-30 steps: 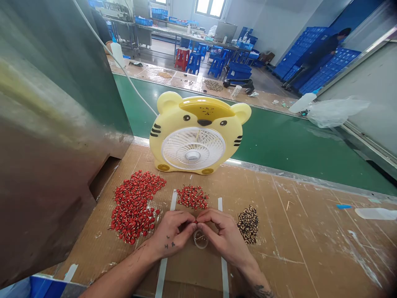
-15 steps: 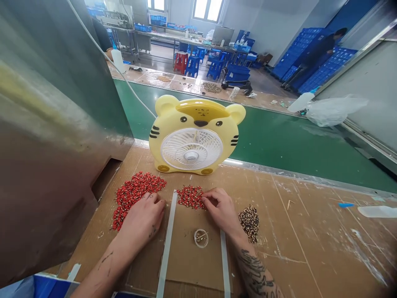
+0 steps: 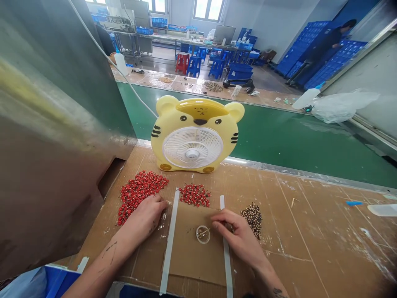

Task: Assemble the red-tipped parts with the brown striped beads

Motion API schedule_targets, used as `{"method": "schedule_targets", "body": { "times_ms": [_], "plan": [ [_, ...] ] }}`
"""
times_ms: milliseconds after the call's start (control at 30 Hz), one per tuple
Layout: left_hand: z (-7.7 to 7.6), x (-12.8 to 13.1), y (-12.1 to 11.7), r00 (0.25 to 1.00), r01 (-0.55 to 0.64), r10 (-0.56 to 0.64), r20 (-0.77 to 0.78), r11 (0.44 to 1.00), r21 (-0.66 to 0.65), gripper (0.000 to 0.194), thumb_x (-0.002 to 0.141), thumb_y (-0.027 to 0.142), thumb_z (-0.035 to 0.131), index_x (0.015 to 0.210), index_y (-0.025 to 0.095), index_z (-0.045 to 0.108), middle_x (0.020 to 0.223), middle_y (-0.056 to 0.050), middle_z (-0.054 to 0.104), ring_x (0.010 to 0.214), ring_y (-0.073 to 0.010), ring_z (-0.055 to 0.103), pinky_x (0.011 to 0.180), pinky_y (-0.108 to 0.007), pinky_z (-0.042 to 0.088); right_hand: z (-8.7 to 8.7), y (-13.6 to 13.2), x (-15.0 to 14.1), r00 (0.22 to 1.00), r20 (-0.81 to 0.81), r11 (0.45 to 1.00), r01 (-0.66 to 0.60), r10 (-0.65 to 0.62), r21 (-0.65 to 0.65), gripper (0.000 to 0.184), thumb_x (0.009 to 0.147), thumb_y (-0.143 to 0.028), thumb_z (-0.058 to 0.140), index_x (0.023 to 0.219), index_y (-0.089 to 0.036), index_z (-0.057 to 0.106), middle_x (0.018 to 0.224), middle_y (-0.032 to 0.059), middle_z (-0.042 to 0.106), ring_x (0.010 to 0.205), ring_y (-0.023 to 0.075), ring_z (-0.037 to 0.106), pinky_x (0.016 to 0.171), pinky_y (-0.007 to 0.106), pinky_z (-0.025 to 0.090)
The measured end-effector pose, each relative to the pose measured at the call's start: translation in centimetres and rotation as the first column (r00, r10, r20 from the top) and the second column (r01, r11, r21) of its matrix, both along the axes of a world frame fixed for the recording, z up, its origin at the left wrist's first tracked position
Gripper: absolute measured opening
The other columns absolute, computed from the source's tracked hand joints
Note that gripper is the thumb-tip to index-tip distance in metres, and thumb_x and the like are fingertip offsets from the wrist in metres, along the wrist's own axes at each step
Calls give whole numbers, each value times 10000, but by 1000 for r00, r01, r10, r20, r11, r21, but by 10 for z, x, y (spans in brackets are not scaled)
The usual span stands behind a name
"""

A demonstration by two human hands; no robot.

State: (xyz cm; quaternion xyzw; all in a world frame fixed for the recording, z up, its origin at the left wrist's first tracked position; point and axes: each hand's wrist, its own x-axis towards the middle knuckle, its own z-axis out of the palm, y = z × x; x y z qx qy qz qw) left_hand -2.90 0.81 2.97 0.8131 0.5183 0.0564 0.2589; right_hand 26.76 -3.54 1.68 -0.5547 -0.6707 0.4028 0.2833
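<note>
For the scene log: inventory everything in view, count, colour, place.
fan: 1, yellow, back of bench
small-part piles: 2, red, left and centre
mixed pile: 1, black and tan, right
dish: 1, clear, between tapes
stick: 1, pale, in dish
long tapes: 2, whitish, flanking dish
metal housing: 1, grey, left
blue-tipped bottles: 2, white, far ledge
bag: 1, clear, far ledge
stools: several, red and blue, background
crates: many, blue, background
people: 2, dark clothes, background
left hand: 1, bare, beside left pile
right hand: 1, bare, beside dish
</note>
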Motion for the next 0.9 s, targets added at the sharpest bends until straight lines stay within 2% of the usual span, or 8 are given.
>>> {"method": "schedule_targets", "body": {
  "times_ms": [233,433,500,600,667,733,800,900],
  "plan": [
    [0,6,1,998,41,-41,-40,999,11,278,898,96,438,865,190,698,886,-93,682,872,-235,617,768,-307,426,-8,-14,-11,999,-52,999,-2,-1,-52,168,893,-335,649,860,-197,739,801,35,686,738,186,626,679,287,478],
    [2,13,4,996,41,-39,-80,999,26,257,882,78,428,810,174,655,832,-87,674,803,-230,616,733,-313,429,-6,-12,-11,997,-1,997,-72,72,32,191,922,-324,632,822,-200,736,774,34,688,717,175,618,671,282,459],
    [1,15,4,1000,13,-12,-13,999,39,226,852,62,452,829,173,647,817,-70,671,776,-217,610,712,-304,426,-3,-13,-11,991,18,986,-133,132,102,191,936,-316,618,836,-201,733,769,36,677,714,172,611,659,278,456],
    [-2,21,4,975,-58,48,216,997,43,188,833,87,508,863,174,672,788,-41,669,728,-185,601,682,-278,428,0,-14,-13,979,68,958,-204,194,202,197,954,-300,592,848,-197,722,758,42,654,720,174,598,647,279,452],
    [-3,27,4,902,-125,114,415,992,0,168,825,120,553,852,175,708,783,-36,674,708,-166,600,657,-258,433,1,-12,-14,972,95,945,-231,215,231,196,959,-296,583,850,-197,712,751,42,641,721,175,592,640,278,453],
    [-4,36,4,762,-161,213,612,977,-139,136,810,151,607,818,172,741,793,-43,685,729,-164,618,655,-249,450,0,-11,-14,964,111,935,-261,241,238,193,962,-294,577,851,-201,704,746,39,629,717,173,588,633,275,455],
    [-5,46,3,567,-103,344,749,931,-350,105,788,178,663,810,165,764,801,-49,691,723,-164,633,648,-252,473,-2,-8,-14,960,122,925,-275,250,262,184,967,-282,566,871,-205,703,751,41,627,719,174,586,637,278,461],
    [-10,57,3,328,55,513,793,828,-559,100,739,189,745,823,160,790,837,-50,698,677,-138,622,629,-251,487,-4,-6,-12,968,131,915,-246,215,319,179,976,-244,543,909,-204,704,773,53,635,729,181,586,652,291,467]
  ]
}}
